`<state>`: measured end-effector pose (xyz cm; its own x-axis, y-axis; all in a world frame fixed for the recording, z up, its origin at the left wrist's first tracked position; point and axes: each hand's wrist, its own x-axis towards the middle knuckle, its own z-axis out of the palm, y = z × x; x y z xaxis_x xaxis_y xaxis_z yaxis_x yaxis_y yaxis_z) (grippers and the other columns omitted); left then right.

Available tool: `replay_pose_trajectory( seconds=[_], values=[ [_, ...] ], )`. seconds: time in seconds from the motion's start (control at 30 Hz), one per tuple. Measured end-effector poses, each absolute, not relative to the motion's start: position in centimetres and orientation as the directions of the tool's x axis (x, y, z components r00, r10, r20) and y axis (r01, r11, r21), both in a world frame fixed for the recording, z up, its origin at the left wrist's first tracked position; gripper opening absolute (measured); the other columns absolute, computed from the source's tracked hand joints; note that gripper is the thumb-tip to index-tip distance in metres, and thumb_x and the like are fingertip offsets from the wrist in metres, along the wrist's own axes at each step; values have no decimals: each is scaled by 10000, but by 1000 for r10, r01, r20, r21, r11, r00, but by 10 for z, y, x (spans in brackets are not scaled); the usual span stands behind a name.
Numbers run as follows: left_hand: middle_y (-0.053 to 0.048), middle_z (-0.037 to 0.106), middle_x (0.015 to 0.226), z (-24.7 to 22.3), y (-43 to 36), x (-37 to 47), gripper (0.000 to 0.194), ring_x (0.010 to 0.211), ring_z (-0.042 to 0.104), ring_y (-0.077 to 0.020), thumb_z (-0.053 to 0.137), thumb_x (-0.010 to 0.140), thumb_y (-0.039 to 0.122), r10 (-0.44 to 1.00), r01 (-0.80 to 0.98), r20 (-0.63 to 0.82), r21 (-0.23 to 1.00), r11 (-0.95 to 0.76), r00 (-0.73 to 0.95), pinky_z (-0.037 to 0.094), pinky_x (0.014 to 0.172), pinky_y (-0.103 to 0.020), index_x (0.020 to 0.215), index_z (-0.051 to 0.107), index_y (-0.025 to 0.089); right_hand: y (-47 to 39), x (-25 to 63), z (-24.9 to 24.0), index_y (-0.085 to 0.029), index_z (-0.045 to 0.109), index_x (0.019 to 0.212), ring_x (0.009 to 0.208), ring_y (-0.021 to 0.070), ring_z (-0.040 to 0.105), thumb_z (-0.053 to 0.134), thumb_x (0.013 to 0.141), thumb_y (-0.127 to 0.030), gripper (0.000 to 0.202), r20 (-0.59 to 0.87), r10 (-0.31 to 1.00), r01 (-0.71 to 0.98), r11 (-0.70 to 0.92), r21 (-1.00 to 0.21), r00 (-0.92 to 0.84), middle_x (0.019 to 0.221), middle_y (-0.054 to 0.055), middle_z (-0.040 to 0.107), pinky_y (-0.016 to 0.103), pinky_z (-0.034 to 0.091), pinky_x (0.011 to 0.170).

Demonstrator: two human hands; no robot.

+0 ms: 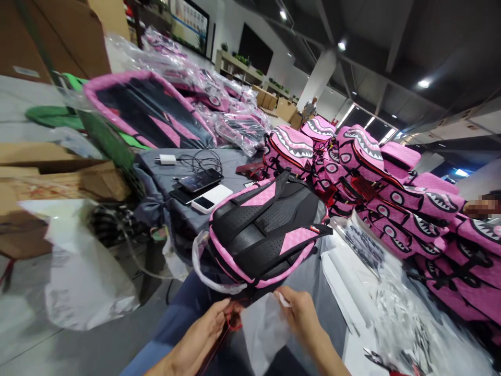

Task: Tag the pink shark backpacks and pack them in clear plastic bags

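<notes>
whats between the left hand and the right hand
In the head view, a thin white sheet at the right hand, and thin red strands beside the left hand.

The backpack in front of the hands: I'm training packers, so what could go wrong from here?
If the backpack shifts, it might knock the white device and phone close beside it. The thin white sheet in the right hand could crease or tear if tugged. The white loop jutting from the backpack's side may catch on something.
</notes>
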<state>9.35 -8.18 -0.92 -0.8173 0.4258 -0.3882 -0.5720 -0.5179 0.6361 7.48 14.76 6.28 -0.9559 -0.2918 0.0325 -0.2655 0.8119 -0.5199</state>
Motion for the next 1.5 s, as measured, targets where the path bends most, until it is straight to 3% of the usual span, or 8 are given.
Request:
replay_pose_trajectory(
  seconds=[0.13, 0.4, 0.73, 0.9, 1.03, 1.3, 1.4, 1.5],
  values=[
    [-29, 708, 854, 0, -90, 94, 471, 813, 601, -173, 810, 690, 614, 409, -506, -316, 673, -539, -856, 493, 783, -271, 922, 779, 204, 150, 67, 40, -201, 662, 740, 527, 193, 578, 521, 873, -167, 197, -87, -191, -178, 975, -132, -978, 569, 60, 629, 274, 307, 529],
    [-65, 743, 1010, -18, -45, 99, 212, 981, 705, -250, 668, 855, 360, 323, 64, 70, 997, -31, -944, 565, 918, -314, 995, 787, 255, 116, 63, 47, -197, 432, 636, 564, 111, 306, 350, 975, -633, 558, 18, -194, -125, 559, -820, -981, 599, -28, 360, 242, 282, 530],
    [-35, 714, 1270, -83, -24, 126, 411, 1202, 669, -209, 508, 930, 182, 240, 482, 430, 844, 235, -870, 528, 1047, -255, 1285, 669, 312, 98, 73, 29, -178, 678, 797, 557, 112, 413, 643, 725, -263, 117, 134, -44, -138, 506, -852, -990, 619, -45, 539, 218, 364, 541],
    [-46, 733, 893, -58, -53, 113, 306, 877, 720, -241, 752, 759, 519, -221, 61, 43, 995, -74, -974, 605, 829, -314, 901, 713, 250, 96, 68, 22, -179, 662, 737, 502, 98, 369, 585, 710, -233, 98, 123, -19, -118, 457, -882, -992, 550, -63, 478, 215, 330, 501],
    [-100, 777, 969, -30, -48, 87, 567, 1005, 698, -306, 887, 522, 547, -23, -359, -447, 748, -558, -894, 540, 949, -418, 921, 745, 170, 97, 66, 24, -178, 638, 707, 496, 90, 334, 590, 712, -236, 75, 85, -31, -91, 424, -901, -996, 542, -67, 444, 214, 304, 489],
    [-53, 791, 848, -12, -36, 79, 388, 948, 706, -287, 888, 413, 337, -27, -332, -492, 625, -706, -870, 505, 968, -382, 741, 746, 186, 112, 69, 42, -188, 714, 864, 614, 145, 536, 574, 917, -340, 213, 94, -210, -192, 513, -837, -973, 658, -14, 587, 232, 440, 596],
    [-45, 787, 844, -14, -35, 79, 408, 920, 704, -279, 894, 434, 370, -62, -319, -496, 643, -696, -866, 521, 899, -360, 769, 740, 195, 122, 74, 52, -207, 748, 944, 771, 172, 638, 483, 1025, -353, 313, 297, -248, -386, 644, -660, -922, 808, 34, 665, 243, 491, 711],
    [-48, 790, 867, -12, -32, 77, 454, 865, 693, -244, 901, 463, 412, -65, -332, -511, 645, -688, -857, 519, 833, -324, 828, 751, 188, 117, 79, 63, -195, 726, 842, 556, 123, 555, 505, 1032, -306, 312, 527, -258, -480, 808, -342, -810, 681, 2, 594, 220, 402, 542]
  ],
)
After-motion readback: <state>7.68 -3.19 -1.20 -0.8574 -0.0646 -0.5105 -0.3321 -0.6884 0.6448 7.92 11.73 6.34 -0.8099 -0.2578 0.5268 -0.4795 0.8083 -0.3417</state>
